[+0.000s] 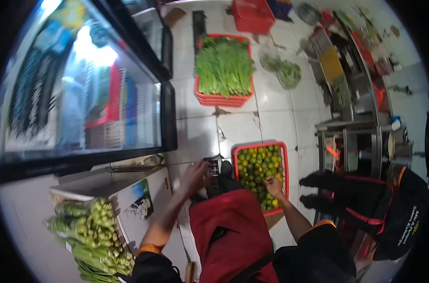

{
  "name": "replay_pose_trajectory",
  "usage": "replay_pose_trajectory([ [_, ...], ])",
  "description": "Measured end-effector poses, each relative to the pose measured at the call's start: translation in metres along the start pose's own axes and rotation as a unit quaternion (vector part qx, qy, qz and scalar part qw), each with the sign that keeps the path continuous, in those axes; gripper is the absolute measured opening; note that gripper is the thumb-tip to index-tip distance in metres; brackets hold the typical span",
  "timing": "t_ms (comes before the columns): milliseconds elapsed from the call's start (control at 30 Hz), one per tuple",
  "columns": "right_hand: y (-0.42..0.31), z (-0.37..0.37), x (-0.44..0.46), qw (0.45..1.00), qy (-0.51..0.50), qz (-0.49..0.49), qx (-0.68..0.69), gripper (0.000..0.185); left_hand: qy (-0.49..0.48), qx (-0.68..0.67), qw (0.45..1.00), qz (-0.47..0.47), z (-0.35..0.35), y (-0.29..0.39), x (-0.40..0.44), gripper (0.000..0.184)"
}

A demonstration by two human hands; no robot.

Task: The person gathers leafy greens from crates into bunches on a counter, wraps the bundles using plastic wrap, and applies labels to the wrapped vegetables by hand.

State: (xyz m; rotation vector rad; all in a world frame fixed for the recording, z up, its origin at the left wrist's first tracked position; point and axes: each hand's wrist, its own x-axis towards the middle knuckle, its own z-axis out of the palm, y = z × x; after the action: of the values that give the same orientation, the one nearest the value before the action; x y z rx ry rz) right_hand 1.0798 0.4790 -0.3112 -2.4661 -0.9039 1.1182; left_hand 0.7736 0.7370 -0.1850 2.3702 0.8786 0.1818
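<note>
Small green and yellow citrus fruits point(257, 165) fill a red basket point(285, 162) on the floor in front of me, right of centre. Over the basket's right part is my right hand point(273, 186), its fingers bent down at the fruits; whether it grips one is too small to tell. My left hand point(196, 176) hangs left of the basket, above a dark slatted item point(214, 178) near my shoe, its fingers blurred. Farther ahead, leafy green vegetables point(224, 68) lie in stacked red crates point(224, 100).
A glass-door fridge point(169, 113) stands at the left, with bagged greens point(94, 236) on a white surface below it. Bagged vegetables point(288, 74) and a red bin point(253, 16) are on the tiled floor. A co-worker point(388, 212) in black is beside metal shelving point(351, 118) at the right.
</note>
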Motion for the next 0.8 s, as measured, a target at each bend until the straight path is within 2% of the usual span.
replay_pose_trajectory([
  [67,0.013,0.013,0.000,0.998,-0.002,0.064,0.023,0.029,-0.046,0.000,0.999,-0.002,0.013,-0.022,0.049,0.033],
  [167,0.026,0.038,-0.009,0.990,-0.063,0.086,0.089,0.032,-0.050,0.055,0.997,0.024,0.036,-0.059,0.100,0.039],
  [233,0.009,0.042,-0.022,0.985,-0.046,0.099,0.131,0.029,-0.066,0.068,0.995,0.003,0.052,-0.084,0.122,0.040],
  [267,0.001,0.043,-0.031,0.981,-0.026,0.101,0.165,0.026,-0.088,0.007,0.996,-0.030,0.061,-0.095,0.134,0.038],
  [300,0.001,0.049,-0.033,0.977,-0.009,0.122,0.176,0.026,-0.105,0.002,0.994,-0.007,0.073,-0.104,0.145,0.038],
  [367,0.003,0.059,-0.042,0.944,-0.015,0.194,0.265,0.031,-0.096,-0.092,0.987,-0.088,0.104,-0.111,0.155,0.035],
  [400,0.003,0.062,-0.045,0.964,0.002,0.191,0.186,0.033,-0.103,-0.127,0.983,-0.088,0.125,-0.113,0.162,0.033],
  [500,-0.016,0.062,-0.062,0.925,0.015,0.289,0.244,0.030,-0.156,-0.171,0.969,-0.089,0.191,-0.122,0.160,0.030],
  [600,0.015,0.105,-0.090,0.911,0.052,0.311,0.265,0.030,-0.188,-0.203,0.959,-0.066,0.264,-0.118,0.143,0.033],
  [633,0.016,0.109,-0.096,0.895,0.044,0.353,0.269,0.030,-0.201,-0.210,0.955,-0.053,0.290,-0.114,0.135,0.033],
  [700,0.018,0.109,-0.108,0.868,0.040,0.407,0.282,0.030,-0.257,-0.325,0.876,-0.246,0.325,-0.102,0.114,0.033],
  [733,0.024,0.115,-0.113,0.861,0.048,0.417,0.288,0.030,-0.271,-0.324,0.875,-0.237,0.334,-0.097,0.105,0.033],
  [800,0.048,0.138,-0.127,0.833,0.097,0.443,0.316,0.030,-0.308,-0.444,0.713,-0.447,0.344,-0.080,0.095,0.029],
])
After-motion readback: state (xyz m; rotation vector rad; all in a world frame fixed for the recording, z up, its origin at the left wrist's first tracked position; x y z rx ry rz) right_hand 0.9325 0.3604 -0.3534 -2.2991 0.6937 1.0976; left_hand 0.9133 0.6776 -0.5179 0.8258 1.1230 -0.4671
